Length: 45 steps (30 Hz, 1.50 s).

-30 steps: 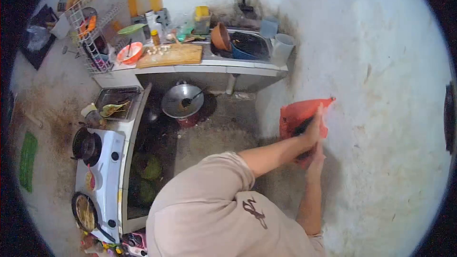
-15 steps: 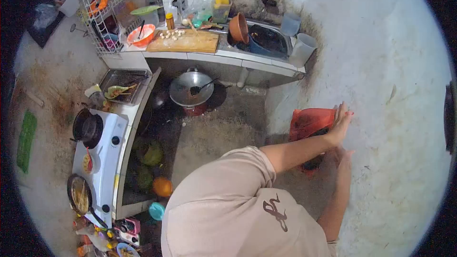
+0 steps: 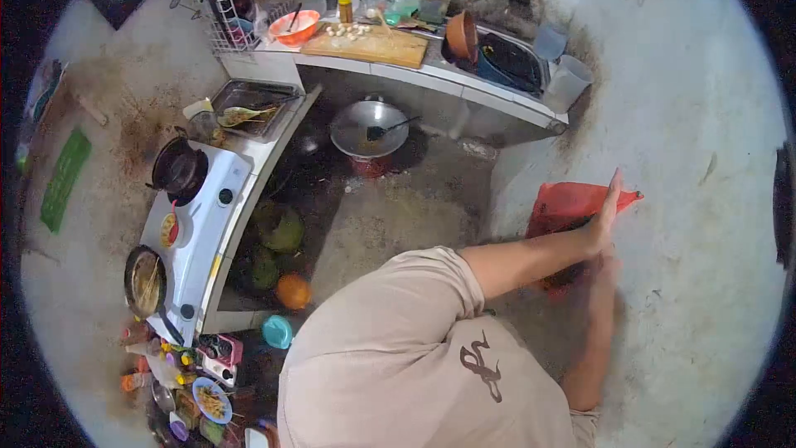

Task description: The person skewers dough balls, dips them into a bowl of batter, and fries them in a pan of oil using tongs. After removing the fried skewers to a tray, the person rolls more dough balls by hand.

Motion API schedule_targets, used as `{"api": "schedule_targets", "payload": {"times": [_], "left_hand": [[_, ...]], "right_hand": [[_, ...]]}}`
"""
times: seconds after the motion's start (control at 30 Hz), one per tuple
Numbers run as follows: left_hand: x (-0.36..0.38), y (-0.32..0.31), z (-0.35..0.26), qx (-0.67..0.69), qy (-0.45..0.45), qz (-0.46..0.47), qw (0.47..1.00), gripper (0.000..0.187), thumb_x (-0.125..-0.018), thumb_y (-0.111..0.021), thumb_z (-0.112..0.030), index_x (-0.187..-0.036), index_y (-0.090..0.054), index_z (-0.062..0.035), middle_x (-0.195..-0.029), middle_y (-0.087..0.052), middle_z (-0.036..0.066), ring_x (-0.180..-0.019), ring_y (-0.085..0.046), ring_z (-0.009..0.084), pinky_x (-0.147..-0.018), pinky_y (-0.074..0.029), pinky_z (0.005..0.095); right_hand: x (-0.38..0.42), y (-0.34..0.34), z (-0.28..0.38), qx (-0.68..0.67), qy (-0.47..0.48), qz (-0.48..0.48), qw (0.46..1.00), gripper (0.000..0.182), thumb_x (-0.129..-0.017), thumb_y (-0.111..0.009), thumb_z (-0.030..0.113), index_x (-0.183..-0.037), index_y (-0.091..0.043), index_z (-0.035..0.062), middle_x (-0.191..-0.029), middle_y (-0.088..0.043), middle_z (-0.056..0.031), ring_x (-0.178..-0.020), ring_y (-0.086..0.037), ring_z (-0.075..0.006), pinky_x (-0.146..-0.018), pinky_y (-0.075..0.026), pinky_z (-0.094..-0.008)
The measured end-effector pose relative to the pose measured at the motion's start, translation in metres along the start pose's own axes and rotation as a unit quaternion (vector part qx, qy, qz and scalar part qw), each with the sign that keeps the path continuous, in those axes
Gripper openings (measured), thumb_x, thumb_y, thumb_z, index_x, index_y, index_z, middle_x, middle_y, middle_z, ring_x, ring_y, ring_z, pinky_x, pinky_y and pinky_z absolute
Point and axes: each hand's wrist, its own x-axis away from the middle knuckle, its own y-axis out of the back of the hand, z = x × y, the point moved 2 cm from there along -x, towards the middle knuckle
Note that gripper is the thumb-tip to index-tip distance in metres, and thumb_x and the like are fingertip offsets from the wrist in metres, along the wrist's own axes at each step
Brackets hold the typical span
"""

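My left hand (image 3: pixel 607 220) is stretched out beside the wall, its fingers straight and pointing away from me. It overlaps the right part of a red plastic bag (image 3: pixel 568 197), whose pointed corner shows past the fingers. Below it, my right hand (image 3: pixel 606 264) comes up close to the heel and wrist of my left hand. The fingers of my right hand are smeared by motion and partly covered. Something dark lies in or under the bag, largely hidden behind my left forearm.
A wok (image 3: pixel 371 129) with a spatula stands on the floor under the counter. Above it are a cutting board (image 3: pixel 373 48) with small white balls, an orange bowl (image 3: pixel 293 26) and a sink (image 3: pixel 502 66). At left is a white gas stove (image 3: pixel 203 224) with pans.
The view has shifted, so the kitchen sits further right and higher. My right hand has moved closer under my left hand. More of the bag's corner shows past my left fingers.
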Motion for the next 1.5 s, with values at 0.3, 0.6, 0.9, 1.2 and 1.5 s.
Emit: {"api": "schedule_targets", "payload": {"times": [0.3,0.6,0.9,1.2,1.5], "left_hand": [[0.003,-0.01,-0.016,0.025,-0.019,-0.057,0.998,0.073,-0.082,-0.035,-0.05,-0.133,-0.004,-0.008,-0.136,-0.012,0.008,-0.124,-0.012,0.017,-0.102,-0.006,0.0326],[0.045,-0.025,0.009,-0.018,-0.11,0.086,0.99,0.063,-0.084,-0.033,-0.042,-0.133,-0.005,-0.013,-0.139,-0.002,0.009,-0.127,0.001,0.0212,-0.102,-0.004,0.0382],[0.03,-0.028,-0.026,-0.066,0.021,0.047,0.996,0.065,-0.085,-0.032,-0.043,-0.132,-0.01,-0.0067,-0.139,-0.003,0.005,-0.127,-0.007,0.0253,-0.102,-0.011,0.0372],[0.013,-0.039,-0.033,0.026,0.006,0.004,1.0,0.067,-0.081,-0.022,-0.06,-0.13,-0.026,-0.0143,-0.13,-0.032,0.008,-0.115,-0.034,0.0227,-0.099,-0.02,0.0337],[0.033,-0.048,-0.056,0.069,-0.033,0.188,0.979,0.068,-0.081,-0.021,-0.058,-0.134,-0.008,-0.0162,-0.139,-0.008,0.007,-0.125,-0.016,0.0227,-0.102,-0.01,0.0363]], "right_hand": [[0.003,-0.005,-0.009,-0.338,-0.203,0.018,0.919,0.071,-0.084,-0.01,0.054,-0.128,-0.021,-0.0001,-0.132,-0.023,-0.0154,-0.122,-0.021,-0.0264,-0.1,-0.014,-0.0333],[-0.003,-0.009,-0.007,-0.384,-0.21,-0.062,0.897,0.074,-0.083,-0.006,0.056,-0.13,-0.017,0.0014,-0.136,-0.016,-0.0119,-0.125,-0.013,-0.0241,-0.101,-0.009,-0.0326],[-0.025,-0.002,0.018,-0.372,0.071,-0.019,0.925,0.089,-0.071,-0.006,0.071,-0.132,-0.002,0.0056,-0.139,0.001,-0.0109,-0.128,0.003,-0.0239,-0.102,0.002,-0.038],[-0.039,0.005,0.023,-0.353,-0.14,-0.067,0.923,0.076,-0.079,-0.023,0.06,-0.132,-0.013,0.0063,-0.138,-0.008,-0.0138,-0.127,-0.008,-0.0252,-0.101,-0.01,-0.0376],[-0.048,0.034,0.01,0.081,-0.029,-0.103,0.991,0.053,-0.082,-0.044,0.022,-0.128,-0.026,0.0042,-0.132,-0.025,-0.0139,-0.12,-0.027,-0.025,-0.098,-0.023,-0.0362]]}}
